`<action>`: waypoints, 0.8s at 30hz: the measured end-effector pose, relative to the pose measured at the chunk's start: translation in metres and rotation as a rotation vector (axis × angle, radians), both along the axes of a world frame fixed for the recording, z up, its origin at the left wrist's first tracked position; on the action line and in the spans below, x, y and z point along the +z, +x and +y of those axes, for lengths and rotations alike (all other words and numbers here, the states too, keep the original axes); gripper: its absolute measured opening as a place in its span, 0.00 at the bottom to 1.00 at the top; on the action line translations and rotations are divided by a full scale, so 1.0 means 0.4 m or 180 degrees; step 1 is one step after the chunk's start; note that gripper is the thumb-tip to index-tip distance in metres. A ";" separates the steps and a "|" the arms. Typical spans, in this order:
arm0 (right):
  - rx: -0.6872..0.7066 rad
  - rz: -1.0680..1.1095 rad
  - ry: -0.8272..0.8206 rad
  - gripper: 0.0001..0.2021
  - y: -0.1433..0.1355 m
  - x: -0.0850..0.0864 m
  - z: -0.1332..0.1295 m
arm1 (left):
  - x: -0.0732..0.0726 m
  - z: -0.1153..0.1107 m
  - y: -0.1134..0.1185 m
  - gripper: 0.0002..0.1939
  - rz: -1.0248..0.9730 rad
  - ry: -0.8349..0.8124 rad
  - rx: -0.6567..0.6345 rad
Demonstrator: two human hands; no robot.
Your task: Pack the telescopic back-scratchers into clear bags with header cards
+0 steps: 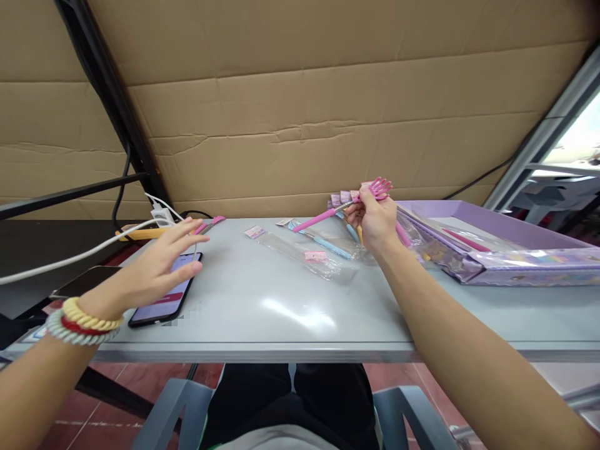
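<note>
Backscratcher (316, 220), pink and telescopic, is being clasped above the table (290, 312) by the curled right grip (376, 222); the left grip (159, 267) is being held spread near a smartphone (169, 302); header card (254, 232) print is being blurred.

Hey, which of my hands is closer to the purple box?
Your right hand. It's just left of the purple box, holding a pink back scratcher; your left hand is much farther left, above the lit phone.
</note>
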State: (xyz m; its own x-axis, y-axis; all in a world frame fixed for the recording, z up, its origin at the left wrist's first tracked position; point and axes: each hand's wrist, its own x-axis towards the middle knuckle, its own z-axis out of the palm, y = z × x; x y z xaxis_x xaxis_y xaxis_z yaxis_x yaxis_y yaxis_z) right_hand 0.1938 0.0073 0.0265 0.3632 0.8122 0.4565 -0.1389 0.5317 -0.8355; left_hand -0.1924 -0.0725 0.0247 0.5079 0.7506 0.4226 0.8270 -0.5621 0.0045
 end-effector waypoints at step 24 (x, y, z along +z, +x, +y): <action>0.0013 0.0010 -0.0013 0.14 -0.003 0.000 -0.008 | -0.129 -0.139 -0.259 0.27 -0.0465 0.0328 0.2601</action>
State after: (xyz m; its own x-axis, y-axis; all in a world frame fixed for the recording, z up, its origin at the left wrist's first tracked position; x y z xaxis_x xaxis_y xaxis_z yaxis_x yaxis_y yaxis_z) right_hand 0.1927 0.0040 0.0264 0.3612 0.8156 0.4521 -0.1437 0.5277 -0.8372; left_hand -0.2959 -0.1280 -0.0269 -0.2447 0.8128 0.5287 0.9696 0.2107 0.1248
